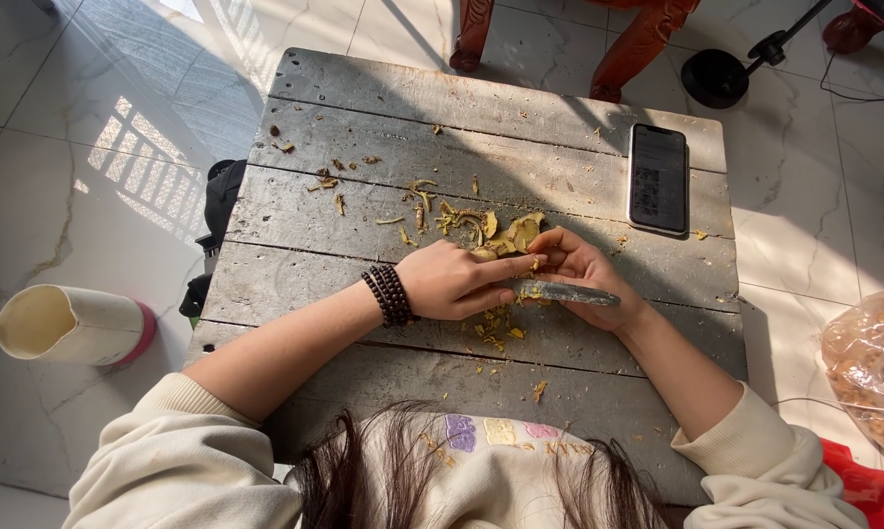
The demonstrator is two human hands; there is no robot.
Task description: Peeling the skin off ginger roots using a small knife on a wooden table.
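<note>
Head view looks straight down on a weathered grey plank table [383,127], where both hands meet near its middle. The left hand [452,282], with a dark bead bracelet [388,294] on its wrist, has its grip closed around the handle end of a knife [559,292], forefinger stretched along the blade, which points to the person's right. The right hand [579,269] curls its grip shut on a small yellowish piece [538,263] held against the blade (what it is exactly I cannot tell, it is mostly hidden by fingers). Just beyond the hands lies a heap of yellow-green peelings [505,233], with more scraps [496,328] scattered under the wrists and towards the far left of the planks.

Judging by this, the step in hand is paring or trimming the small piece. The next stroke seems to call for a short, controlled cut, with the right fingertips kept off the edge.

A dark phone [657,178] lies flat on the table, well apart from the cutting.
</note>
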